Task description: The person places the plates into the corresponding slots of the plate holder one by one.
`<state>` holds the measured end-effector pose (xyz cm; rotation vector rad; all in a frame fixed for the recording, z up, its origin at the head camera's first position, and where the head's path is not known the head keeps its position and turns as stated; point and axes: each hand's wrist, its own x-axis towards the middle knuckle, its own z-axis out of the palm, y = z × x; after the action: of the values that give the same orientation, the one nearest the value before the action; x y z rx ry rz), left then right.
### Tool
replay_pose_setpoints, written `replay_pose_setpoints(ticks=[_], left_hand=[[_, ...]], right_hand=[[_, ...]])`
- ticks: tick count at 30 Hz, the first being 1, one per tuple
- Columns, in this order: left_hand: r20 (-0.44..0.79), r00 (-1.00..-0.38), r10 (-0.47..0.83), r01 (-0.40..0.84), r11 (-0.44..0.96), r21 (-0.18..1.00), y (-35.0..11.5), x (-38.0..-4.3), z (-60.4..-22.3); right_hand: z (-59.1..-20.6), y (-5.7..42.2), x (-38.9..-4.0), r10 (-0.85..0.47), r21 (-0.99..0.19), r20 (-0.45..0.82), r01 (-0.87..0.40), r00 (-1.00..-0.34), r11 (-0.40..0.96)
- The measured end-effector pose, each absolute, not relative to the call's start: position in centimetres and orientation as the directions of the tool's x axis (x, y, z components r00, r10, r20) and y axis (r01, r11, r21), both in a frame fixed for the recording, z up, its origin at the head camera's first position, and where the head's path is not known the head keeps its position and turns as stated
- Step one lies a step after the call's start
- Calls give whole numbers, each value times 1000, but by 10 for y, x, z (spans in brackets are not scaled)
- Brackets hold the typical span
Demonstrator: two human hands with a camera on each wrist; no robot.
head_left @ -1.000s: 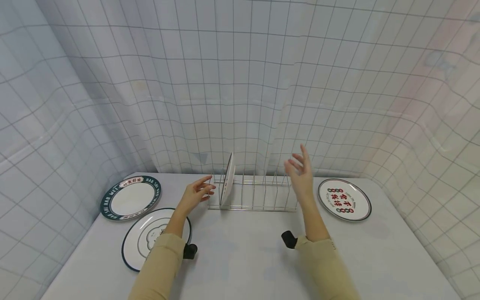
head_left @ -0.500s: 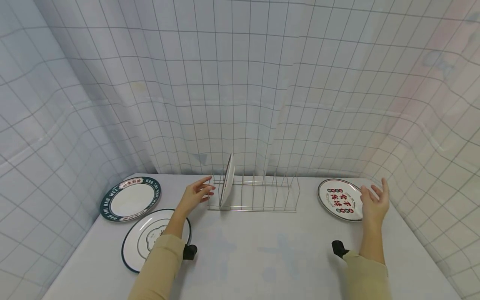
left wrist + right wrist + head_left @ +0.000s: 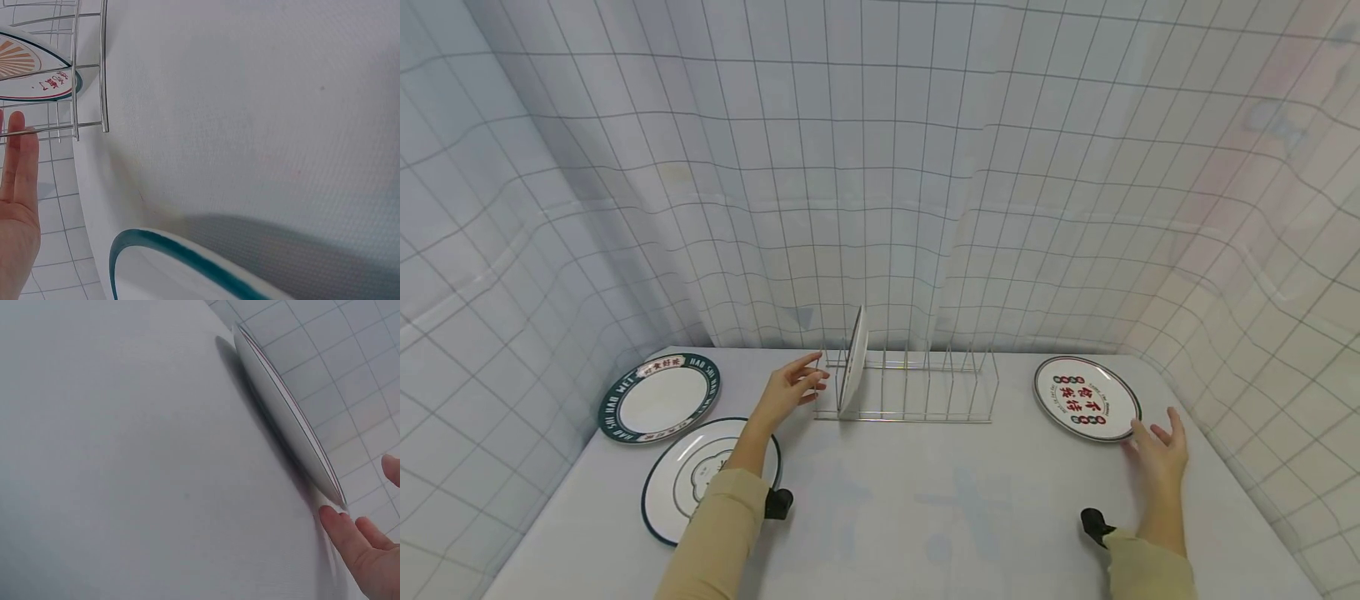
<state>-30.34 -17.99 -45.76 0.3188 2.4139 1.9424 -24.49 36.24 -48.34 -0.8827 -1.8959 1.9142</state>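
Way left of the rack (image 3: pixel 917 420) there's a green plate (image 3: pixel 658 398) lying flat, and nearer the camera a blue plate (image 3: pixel 688 482), part of it hidden under the left forearm. Neither has shifted. The left hand (image 3: pixel 784 393) hasn't really moved either: parked at the rack's left end, fingers loose, grasping nothing. Can't tell if the tips actually touch the wire.

In the rack itself, one white plate (image 3: pixel 853 367) stands on edge near the left end, leaning a bit. Same as a second ago.

The real change is right of the rack. The right hand (image 3: pixel 1163 457) was up by the rack's right end — now it's come across and down to the near right edge of the red-lettered plate (image 3: pixel 1087 398), which lies flat on the rack's right side. Fingers are spread and there's no grip yet; a fingertip sits right at the rim, contact hard to call. So I'd say the work has shifted from the rack to that plate.

Surface is a white table (image 3: pixel 910 508), faint shadows in front of the rack. Behind the rack and down both sides hangs a white grid-pattern curtain (image 3: pixel 880 167) — kinda rumpled, pinkish on the right.
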Motion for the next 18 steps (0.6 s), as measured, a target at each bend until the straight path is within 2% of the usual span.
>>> replay_pose_setpoints(ticks=[5,12,18], left_hand=[[102,-981,167,138,220,966,-180,-303,-456],[96,-982,160,130,217,968,-178,-301,-454],[99,-981,166,132,205,970,-178,-300,-454]], right_hand=[[-496,358,-253,573,-961,-275,212,-772,-175],[-492,351,-258,569,-949,-312,271,-760,-159],[-485,351,-258,510,-920,-391,305,-766,-247]])
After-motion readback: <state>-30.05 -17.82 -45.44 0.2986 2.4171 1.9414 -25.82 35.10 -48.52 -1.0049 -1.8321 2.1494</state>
